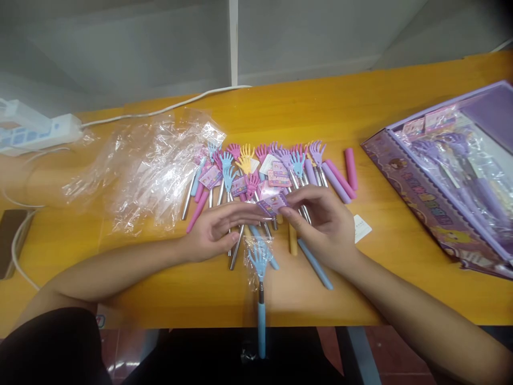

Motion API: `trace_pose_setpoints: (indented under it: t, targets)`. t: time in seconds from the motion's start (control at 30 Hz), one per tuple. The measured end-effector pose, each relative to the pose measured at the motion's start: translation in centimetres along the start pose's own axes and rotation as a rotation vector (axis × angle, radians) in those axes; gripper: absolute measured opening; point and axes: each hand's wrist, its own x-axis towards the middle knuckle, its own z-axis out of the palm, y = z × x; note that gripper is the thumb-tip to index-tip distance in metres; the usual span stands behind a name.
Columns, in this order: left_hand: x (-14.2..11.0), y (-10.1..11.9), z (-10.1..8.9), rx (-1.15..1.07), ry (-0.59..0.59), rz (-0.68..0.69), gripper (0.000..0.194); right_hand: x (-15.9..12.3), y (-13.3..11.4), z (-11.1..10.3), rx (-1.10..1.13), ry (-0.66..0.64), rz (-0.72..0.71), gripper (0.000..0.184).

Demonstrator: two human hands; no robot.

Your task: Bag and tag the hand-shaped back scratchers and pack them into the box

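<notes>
A small purple printed card (272, 204) is pinched between the thumb and fingers of my right hand (326, 224). My left hand (218, 227) has its fingers stretched out and its thumb apart, with the fingertips at the card's left edge. Below the card, a blue back scratcher (261, 315) in a clear bag lies across the table's front edge, its hand-shaped head pointing away from me. Behind my hands lies a pile of back scratchers (245, 160) with pink, yellow, blue and purple heads. Several printed cards lie among them, and my hands hide part of the pile.
Clear plastic bags (152, 176) are heaped on the left, near a white power strip (40, 131) and its cable. An open purple display box (425, 198) with bagged back scratchers stands at right. A pink tube (350, 168) and a white card (362, 228) lie nearby.
</notes>
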Motion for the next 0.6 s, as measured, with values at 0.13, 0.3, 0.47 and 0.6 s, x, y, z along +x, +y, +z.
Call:
trace_pose_setpoints:
  t: [0.13, 0.3, 0.47, 0.6]
  targets:
    - [0.04, -0.12, -0.01, -0.025, 0.013, 0.003, 0.050, 0.05, 0.05, 0.00, -0.055, -0.022, -0.004, 0.014]
    - [0.07, -0.06, -0.15, -0.044, 0.013, -0.010, 0.050, 0.23, -0.21, -0.10, -0.113, -0.048, -0.003, 0.014]
    - [-0.13, -0.41, -0.36, -0.053, 0.025, -0.017, 0.051, 0.47, -0.50, -0.15, -0.164, -0.074, -0.050, 0.016]
    - [-0.29, -0.52, -0.43, -0.038, 0.046, -0.037, 0.051, 0.61, -0.74, -0.21, -0.214, -0.088, -0.074, 0.017]
